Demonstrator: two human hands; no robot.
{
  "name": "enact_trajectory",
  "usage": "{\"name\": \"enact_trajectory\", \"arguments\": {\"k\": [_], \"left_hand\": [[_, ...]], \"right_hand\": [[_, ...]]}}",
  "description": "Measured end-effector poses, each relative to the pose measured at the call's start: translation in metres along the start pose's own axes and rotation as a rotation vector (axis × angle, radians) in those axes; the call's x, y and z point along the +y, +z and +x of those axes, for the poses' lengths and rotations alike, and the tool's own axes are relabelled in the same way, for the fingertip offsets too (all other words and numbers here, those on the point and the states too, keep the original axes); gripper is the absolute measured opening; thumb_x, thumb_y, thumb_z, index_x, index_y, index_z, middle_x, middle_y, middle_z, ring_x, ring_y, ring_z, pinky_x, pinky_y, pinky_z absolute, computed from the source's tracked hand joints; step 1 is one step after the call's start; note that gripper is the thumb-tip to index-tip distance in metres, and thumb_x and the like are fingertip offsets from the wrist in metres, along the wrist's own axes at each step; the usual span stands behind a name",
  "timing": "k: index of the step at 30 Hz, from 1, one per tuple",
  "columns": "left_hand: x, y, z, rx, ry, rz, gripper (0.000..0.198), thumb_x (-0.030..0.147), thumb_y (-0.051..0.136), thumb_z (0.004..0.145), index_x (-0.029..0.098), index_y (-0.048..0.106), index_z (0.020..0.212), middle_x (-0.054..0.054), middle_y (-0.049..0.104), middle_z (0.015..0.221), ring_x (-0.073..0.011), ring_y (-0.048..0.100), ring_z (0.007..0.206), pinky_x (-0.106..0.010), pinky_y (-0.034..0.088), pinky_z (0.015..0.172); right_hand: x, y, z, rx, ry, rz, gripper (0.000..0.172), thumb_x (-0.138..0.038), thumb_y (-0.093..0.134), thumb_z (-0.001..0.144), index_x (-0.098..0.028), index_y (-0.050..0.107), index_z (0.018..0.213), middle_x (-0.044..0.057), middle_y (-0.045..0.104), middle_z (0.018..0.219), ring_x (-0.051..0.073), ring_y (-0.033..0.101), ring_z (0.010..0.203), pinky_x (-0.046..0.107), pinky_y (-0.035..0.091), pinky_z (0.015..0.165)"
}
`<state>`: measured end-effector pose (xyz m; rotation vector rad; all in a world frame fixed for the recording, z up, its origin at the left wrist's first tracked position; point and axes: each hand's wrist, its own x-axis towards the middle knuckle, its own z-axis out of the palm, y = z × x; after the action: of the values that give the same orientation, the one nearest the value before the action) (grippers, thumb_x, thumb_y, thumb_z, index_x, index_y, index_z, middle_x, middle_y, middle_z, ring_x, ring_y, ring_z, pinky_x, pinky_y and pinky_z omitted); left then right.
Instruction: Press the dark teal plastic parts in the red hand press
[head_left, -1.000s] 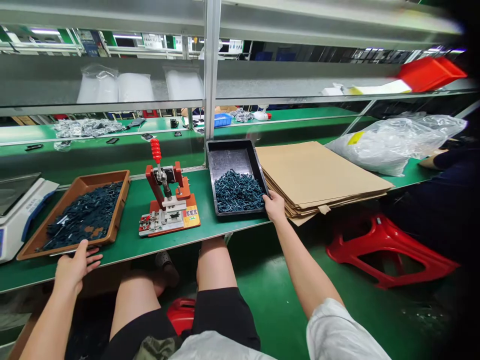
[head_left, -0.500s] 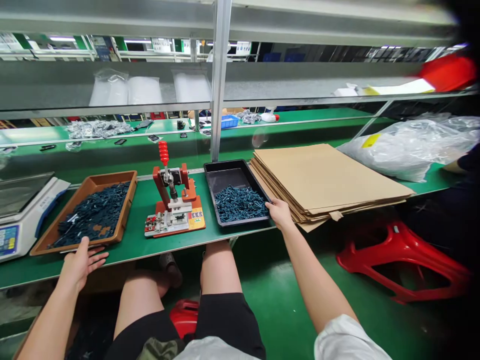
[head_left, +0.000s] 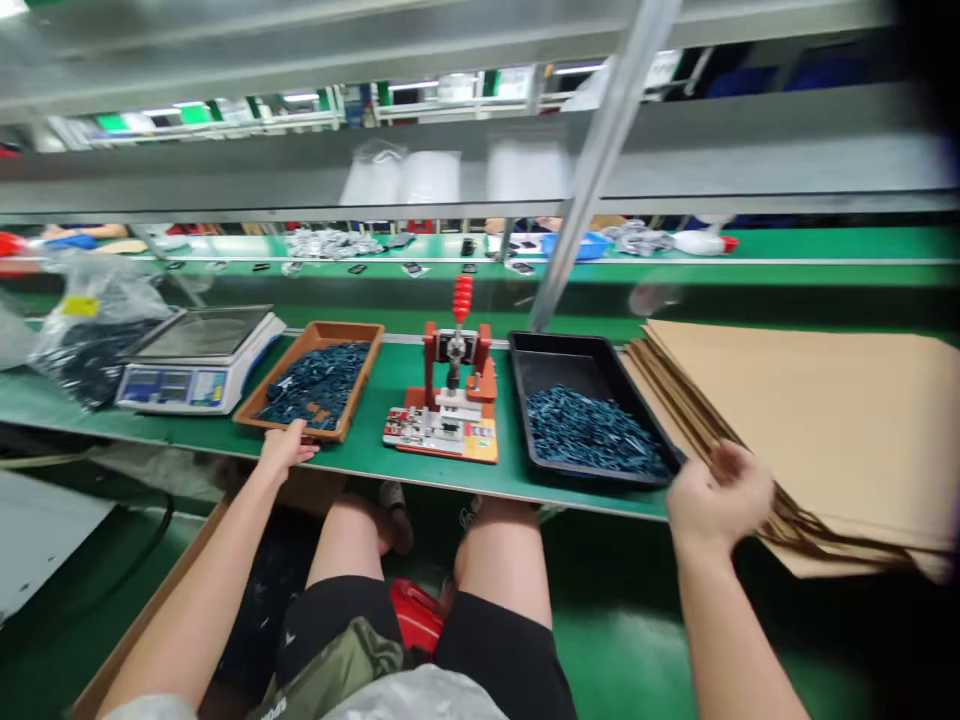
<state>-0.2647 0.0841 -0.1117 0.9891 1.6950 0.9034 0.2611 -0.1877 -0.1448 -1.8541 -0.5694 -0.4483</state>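
Note:
At the near edge of a brown tray (head_left: 365,375) is my left hand (head_left: 283,448), its thumb by the rim and its fingers stretched out. Small dark blue parts (head_left: 322,380) lie in that tray. My right hand (head_left: 720,495), blurred by motion, is at the near right corner of a black tray (head_left: 562,350), in front of the cardboard sheets. Its fingers look curled; whether it touches the tray I cannot tell. A heap of thin dark blue pieces (head_left: 592,430) fills the front of the black tray. Between the trays stands a small hand press (head_left: 450,400) with a red handle.
A weighing scale (head_left: 199,355) stands left of the brown tray, with a plastic bag of dark parts (head_left: 97,330) beyond it. Stacked cardboard sheets (head_left: 825,420) lie on the right. A metal post (head_left: 600,160) rises behind the black tray, under shelves holding white bags (head_left: 431,178).
The view has swung left, bringing the whole scale and the bag of parts into sight. My right hand has shifted from gripping the black tray's rim to a curled, blurred pose near its corner.

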Motion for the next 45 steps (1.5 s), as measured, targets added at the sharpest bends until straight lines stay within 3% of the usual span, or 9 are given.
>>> {"name": "enact_trajectory", "arguments": {"k": [2, 5, 10, 13, 16, 19, 25, 34, 45], "left_hand": [[-0.009, -0.006, -0.007, -0.014, 0.009, -0.022, 0.033, 0.03, 0.059, 0.093, 0.004, 0.061, 0.113, -0.016, 0.072, 0.084, -0.0192, 0.073, 0.06, -0.027, 0.06, 0.058], [-0.03, -0.018, -0.025, -0.031, 0.02, -0.051, 0.035, 0.035, 0.06, 0.094, 0.01, 0.058, 0.118, -0.014, 0.072, 0.082, -0.0216, 0.075, 0.066, -0.032, 0.063, 0.065], [-0.066, -0.037, -0.061, -0.042, -0.048, -0.092, 0.043, 0.043, 0.059, 0.096, 0.015, 0.05, 0.127, -0.009, 0.069, 0.081, -0.0216, 0.075, 0.066, -0.035, 0.063, 0.068], [-0.083, -0.042, -0.076, -0.064, -0.051, -0.086, 0.052, 0.048, 0.057, 0.097, 0.019, 0.041, 0.136, -0.005, 0.067, 0.078, -0.0205, 0.071, 0.057, -0.033, 0.06, 0.058], [-0.098, -0.039, -0.081, -0.03, -0.01, -0.093, 0.05, 0.045, 0.056, 0.096, 0.017, 0.041, 0.135, -0.003, 0.067, 0.072, -0.0202, 0.066, 0.049, -0.03, 0.055, 0.049], [-0.11, -0.033, -0.081, -0.004, -0.007, -0.228, 0.036, 0.036, 0.059, 0.093, 0.017, 0.048, 0.122, -0.001, 0.067, 0.069, -0.02, 0.067, 0.05, -0.032, 0.057, 0.052], [-0.122, -0.019, -0.079, 0.003, 0.038, -0.429, 0.015, 0.028, 0.062, 0.088, 0.018, 0.058, 0.098, -0.004, 0.07, 0.077, -0.0201, 0.071, 0.067, -0.031, 0.061, 0.059], [-0.104, -0.026, -0.067, -0.011, 0.099, -0.336, 0.025, 0.035, 0.069, 0.081, 0.019, 0.059, 0.096, -0.005, 0.07, 0.08, -0.0231, 0.072, 0.07, -0.036, 0.063, 0.061], [-0.073, -0.011, -0.06, -0.012, 0.062, -0.313, 0.011, 0.029, 0.059, 0.084, 0.019, 0.058, 0.089, -0.003, 0.067, 0.069, -0.0229, 0.072, 0.067, -0.032, 0.06, 0.057]], "right_hand": [[-0.036, -0.004, -0.047, -0.058, -0.047, 0.11, 0.031, -0.033, 0.051, 0.091, -0.024, 0.065, 0.117, 0.017, 0.068, 0.111, 0.035, 0.068, 0.105, 0.055, 0.057, 0.095], [-0.104, 0.005, -0.132, -0.552, -0.206, 0.338, 0.019, -0.036, 0.054, 0.093, -0.029, 0.069, 0.102, 0.012, 0.07, 0.103, 0.033, 0.068, 0.098, 0.055, 0.058, 0.091], [-0.204, 0.074, -0.242, -1.096, -0.151, 0.621, 0.035, -0.039, 0.058, 0.093, -0.032, 0.063, 0.127, 0.012, 0.063, 0.125, 0.03, 0.068, 0.1, 0.05, 0.062, 0.084], [-0.243, 0.119, -0.281, -1.124, -0.083, 0.584, 0.056, -0.044, 0.063, 0.089, -0.027, 0.055, 0.141, 0.015, 0.056, 0.14, 0.036, 0.061, 0.122, 0.057, 0.057, 0.099], [-0.268, 0.142, -0.305, -1.077, -0.059, 0.489, 0.073, -0.036, 0.063, 0.086, -0.016, 0.042, 0.153, 0.019, 0.049, 0.151, 0.039, 0.044, 0.144, 0.06, 0.04, 0.118], [-0.277, 0.145, -0.317, -1.083, -0.004, 0.365, 0.085, -0.023, 0.056, 0.082, -0.003, 0.027, 0.16, 0.024, 0.043, 0.158, 0.037, 0.043, 0.148, 0.052, 0.038, 0.122], [-0.278, 0.132, -0.307, -1.049, -0.085, 0.326, 0.085, -0.022, 0.051, 0.084, -0.006, 0.024, 0.163, 0.019, 0.05, 0.156, 0.033, 0.054, 0.14, 0.046, 0.046, 0.116], [-0.286, 0.143, -0.299, -1.008, -0.054, 0.336, 0.085, -0.02, 0.053, 0.081, -0.005, 0.028, 0.161, 0.02, 0.061, 0.144, 0.035, 0.059, 0.134, 0.048, 0.049, 0.113], [-0.29, 0.165, -0.286, -0.94, -0.105, 0.467, 0.083, -0.017, 0.052, 0.08, -0.003, 0.029, 0.159, 0.021, 0.044, 0.159, 0.033, 0.043, 0.148, 0.049, 0.037, 0.123]]}}
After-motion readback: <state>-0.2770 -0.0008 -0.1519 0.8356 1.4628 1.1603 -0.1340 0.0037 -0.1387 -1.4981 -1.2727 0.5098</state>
